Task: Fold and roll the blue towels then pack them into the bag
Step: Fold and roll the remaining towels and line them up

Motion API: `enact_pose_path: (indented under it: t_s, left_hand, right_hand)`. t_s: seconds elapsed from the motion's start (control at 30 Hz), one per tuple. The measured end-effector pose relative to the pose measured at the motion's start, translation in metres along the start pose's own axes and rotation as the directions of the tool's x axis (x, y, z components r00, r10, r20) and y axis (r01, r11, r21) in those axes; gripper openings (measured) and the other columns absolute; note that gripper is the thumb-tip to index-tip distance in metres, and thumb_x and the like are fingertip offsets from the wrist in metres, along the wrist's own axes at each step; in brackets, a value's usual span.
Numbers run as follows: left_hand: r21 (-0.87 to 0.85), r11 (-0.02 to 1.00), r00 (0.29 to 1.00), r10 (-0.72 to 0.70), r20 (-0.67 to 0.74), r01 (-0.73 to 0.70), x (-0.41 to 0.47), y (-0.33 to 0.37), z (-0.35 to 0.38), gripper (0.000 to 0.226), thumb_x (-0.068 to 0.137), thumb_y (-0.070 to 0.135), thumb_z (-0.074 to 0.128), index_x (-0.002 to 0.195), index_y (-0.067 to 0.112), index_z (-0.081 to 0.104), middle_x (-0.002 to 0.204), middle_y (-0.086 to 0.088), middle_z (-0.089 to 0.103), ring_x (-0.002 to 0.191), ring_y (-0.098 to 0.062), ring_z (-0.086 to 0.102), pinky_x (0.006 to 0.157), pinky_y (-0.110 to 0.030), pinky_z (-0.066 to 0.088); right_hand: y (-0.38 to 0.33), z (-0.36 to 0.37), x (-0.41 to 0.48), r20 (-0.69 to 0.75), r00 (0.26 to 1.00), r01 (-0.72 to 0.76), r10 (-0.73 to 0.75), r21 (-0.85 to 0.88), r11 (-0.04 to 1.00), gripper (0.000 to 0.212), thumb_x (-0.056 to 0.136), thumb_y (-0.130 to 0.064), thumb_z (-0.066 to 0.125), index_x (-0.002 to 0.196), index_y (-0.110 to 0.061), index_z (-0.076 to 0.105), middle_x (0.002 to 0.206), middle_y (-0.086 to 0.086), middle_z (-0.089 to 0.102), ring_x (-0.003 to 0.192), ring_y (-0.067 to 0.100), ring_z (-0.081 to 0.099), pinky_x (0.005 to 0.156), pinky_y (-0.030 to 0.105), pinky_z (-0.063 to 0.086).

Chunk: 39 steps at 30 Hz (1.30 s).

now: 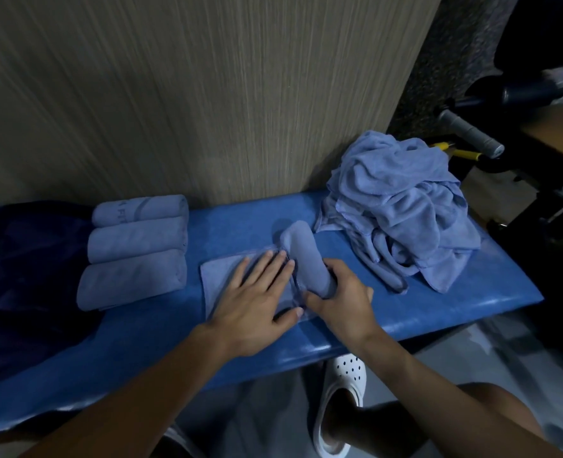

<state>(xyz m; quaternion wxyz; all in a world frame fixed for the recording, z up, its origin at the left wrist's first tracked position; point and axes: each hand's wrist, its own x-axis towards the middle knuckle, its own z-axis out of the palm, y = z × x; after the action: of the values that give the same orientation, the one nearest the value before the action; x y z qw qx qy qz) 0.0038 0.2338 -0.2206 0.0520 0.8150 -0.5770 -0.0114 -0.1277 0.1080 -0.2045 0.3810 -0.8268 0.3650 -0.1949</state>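
A half-rolled towel [301, 246] lay in the middle of the blue padded desk [240, 223]. The left hand [257, 302] rested flat on its unrolled part, fingers straight and spread. The right hand [342, 299] curled around the near end of the roll, gripping it. Three rolled towels [134, 249] sat side by side to the left, touching one another. A pile of loose towels [402, 219] was heaped at the desk's right end.
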Motion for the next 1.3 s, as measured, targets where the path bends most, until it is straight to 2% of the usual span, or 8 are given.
enact_pose_path:
  t_s: [0.17,0.33,0.4,0.5,0.7,0.83,1.03,1.3]
  left_hand:
    - [-0.452,0.892,0.989,-0.076,-0.125,0.011,-0.006,0.000,-0.021,0.072,0.095,0.030,0.050,0.155,0.028,0.010,0.155,0.002,0.032,0.138,-0.013,0.035,0.114,-0.032,0.031]
    - [-0.943,0.185,0.835,-0.533,0.139,0.275,0.015,0.003,-0.029,0.054,0.098,0.014,0.053,0.147,0.017,0.030,0.101,-0.002,0.062,0.099,-0.024,0.065,0.095,-0.043,0.052]
    - [-0.935,0.113,0.791,-0.572,0.216,0.337,0.018,-0.002,-0.028,0.059,0.095,0.016,0.059,0.145,0.015,0.029,0.102,-0.004,0.064,0.099,-0.024,0.065,0.096,-0.045,0.051]
    - [-0.889,0.280,0.811,-0.565,0.153,0.363,0.012,-0.008,-0.025,0.059,0.092,0.012,0.063,0.142,0.014,0.032,0.098,0.000,0.062,0.098,-0.017,0.063,0.095,-0.034,0.050]
    - [-0.575,0.802,0.937,-0.309,-0.162,0.165,-0.014,-0.014,-0.022,0.054,0.095,0.029,0.056,0.143,0.010,0.041,0.150,0.001,0.024,0.136,-0.013,0.030,0.111,-0.015,0.018]
    - [-0.466,0.877,0.985,-0.162,-0.052,0.119,-0.031,-0.020,-0.022,0.084,0.083,0.067,0.026,0.152,0.019,0.026,0.161,0.008,0.005,0.146,-0.008,0.008,0.113,-0.016,0.007]
    - [-0.196,0.976,0.995,-0.080,0.065,0.091,-0.033,-0.033,-0.013,0.092,0.080,0.076,0.009,0.155,0.024,-0.003,0.160,0.009,-0.019,0.144,-0.001,-0.016,0.114,-0.017,-0.010]
    - [-0.229,0.966,0.990,-0.103,0.096,0.123,-0.040,-0.042,-0.006,0.109,0.068,0.091,-0.003,0.149,0.021,-0.020,0.157,0.009,-0.024,0.144,-0.001,-0.018,0.118,-0.021,-0.005]
  right_hand:
    - [-0.007,0.010,-0.005,0.014,0.990,0.138,-0.138,0.004,0.990,0.071,0.066,-0.038,0.072,0.133,-0.025,0.053,0.118,-0.009,0.056,0.113,0.011,0.053,0.096,0.040,0.034]
    - [-0.007,0.025,-0.013,0.046,0.943,0.332,-0.329,-0.123,0.935,0.068,0.066,-0.028,0.073,0.131,-0.024,0.054,0.120,-0.008,0.051,0.110,0.017,0.050,0.082,0.032,0.030]
    - [-0.009,0.030,-0.015,0.065,0.916,0.401,-0.396,-0.173,0.900,0.064,0.065,-0.030,0.070,0.127,-0.024,0.058,0.120,-0.010,0.053,0.108,0.016,0.048,0.080,0.030,0.029]
    - [-0.013,0.032,-0.020,0.087,0.888,0.459,-0.451,-0.184,0.869,0.057,0.069,-0.048,0.062,0.121,-0.025,0.062,0.119,-0.011,0.055,0.111,0.012,0.046,0.085,0.030,0.031]
    - [-0.014,0.032,-0.020,0.043,0.977,0.214,-0.211,-0.094,0.972,0.064,0.087,-0.061,0.028,0.132,-0.023,0.053,0.135,-0.008,0.048,0.124,0.014,0.043,0.105,0.038,0.032]
    - [-0.010,0.032,-0.020,0.121,0.989,0.115,-0.083,-0.290,0.950,0.082,0.077,-0.072,0.009,0.138,-0.029,0.044,0.135,-0.010,0.048,0.127,0.014,0.036,0.104,0.035,0.020]
    - [-0.013,0.035,-0.018,0.154,0.988,0.059,-0.012,-0.302,0.952,0.091,0.068,-0.079,0.013,0.139,-0.030,0.040,0.131,-0.010,0.051,0.124,0.015,0.039,0.103,0.037,0.022]
    - [-0.015,0.036,-0.007,0.136,0.990,-0.004,0.047,-0.302,0.953,0.049,0.081,-0.062,0.053,0.116,-0.027,0.052,0.109,-0.010,0.061,0.113,0.017,0.049,0.093,0.037,0.025]
